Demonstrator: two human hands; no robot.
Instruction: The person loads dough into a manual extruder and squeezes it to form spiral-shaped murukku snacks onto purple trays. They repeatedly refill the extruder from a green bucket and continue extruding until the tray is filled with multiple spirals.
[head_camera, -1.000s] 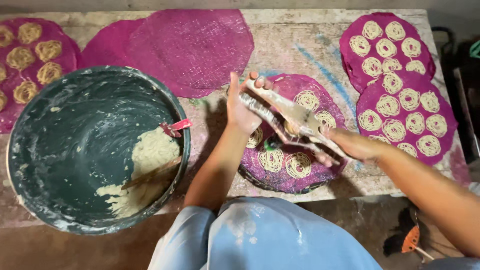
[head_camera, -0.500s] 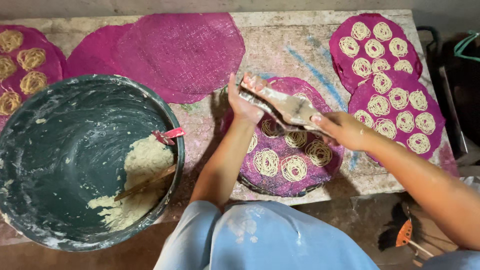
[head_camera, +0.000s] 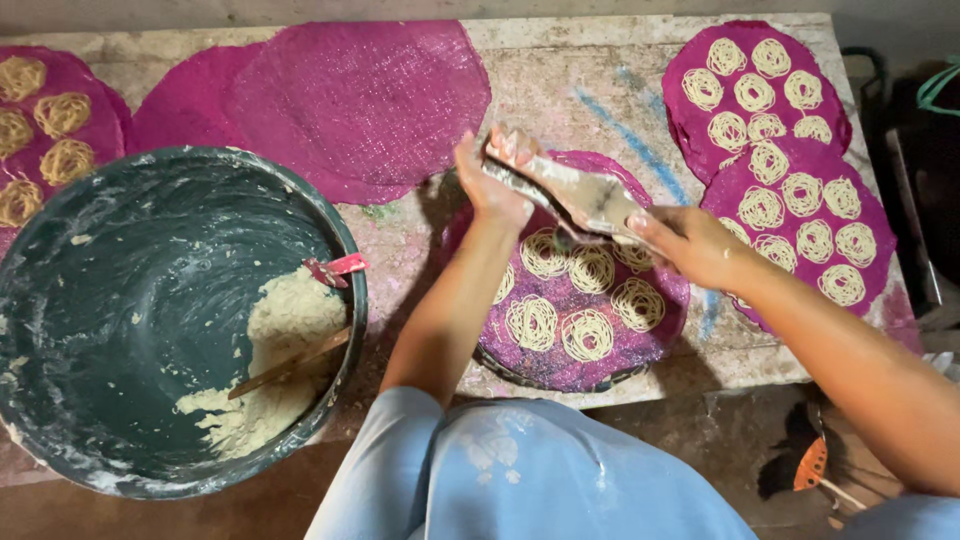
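left hand (head_camera: 492, 180), right hand (head_camera: 690, 245), gripping dough press (head_camera: 570, 195)

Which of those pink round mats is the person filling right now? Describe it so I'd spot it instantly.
Start at the big dark bowl of dough on the left. Just right of it, nearest the person, lies a pink mat under both hands and their dough press. Unlike the full mats far right, its noodle coils cover only part.

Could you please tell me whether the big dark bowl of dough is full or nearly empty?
Nearly empty. The dark bowl shows mostly bare, smeared walls; only a small heap of pale dough lies at its right side.
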